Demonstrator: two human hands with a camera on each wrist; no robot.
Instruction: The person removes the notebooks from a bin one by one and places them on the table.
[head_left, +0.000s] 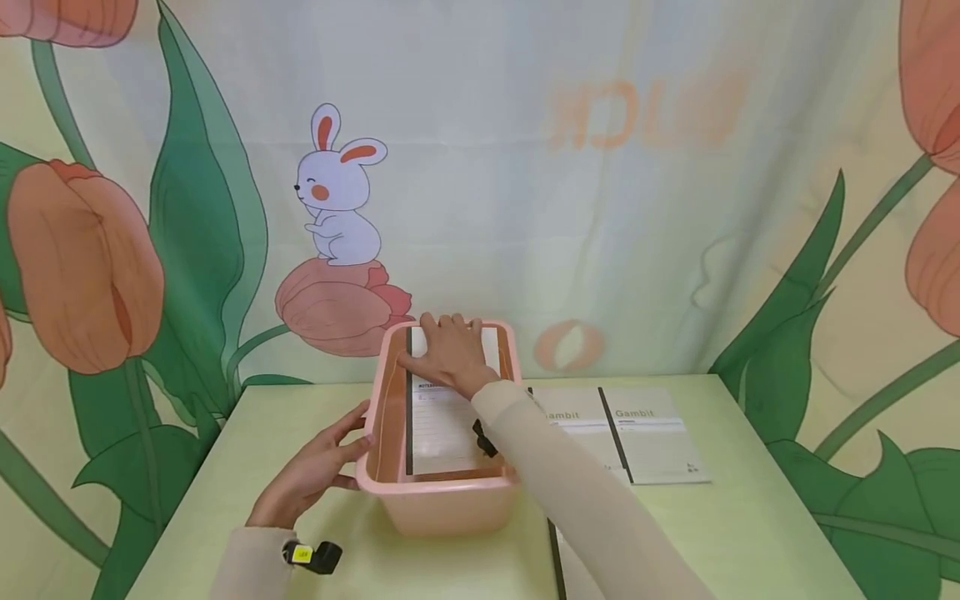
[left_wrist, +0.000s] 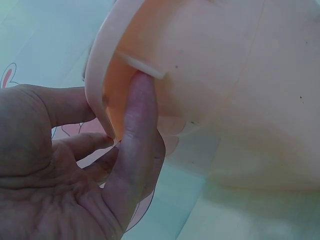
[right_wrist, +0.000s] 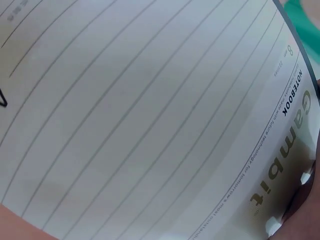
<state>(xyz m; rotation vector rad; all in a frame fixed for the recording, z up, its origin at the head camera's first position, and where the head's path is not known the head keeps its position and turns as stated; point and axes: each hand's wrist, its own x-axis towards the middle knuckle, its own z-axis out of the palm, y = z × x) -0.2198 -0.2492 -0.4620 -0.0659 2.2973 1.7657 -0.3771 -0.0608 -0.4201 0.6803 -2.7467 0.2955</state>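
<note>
A pink plastic bin stands on the table, a white lined notebook with a dark spine inside it. My left hand grips the bin's left rim; in the left wrist view its thumb lies under the rim against a small rib. Reaching over the bin, my right hand holds the notebook near its top edge. Close up in the right wrist view, the notebook shows ruled lines and the word Gambit, with fingertips at the frame's right edge. The forearm hides part of the bin's right side.
To the right of the bin lie more Gambit notebooks, one partly under my right sleeve. Behind the table hangs a curtain printed with tulips and a rabbit.
</note>
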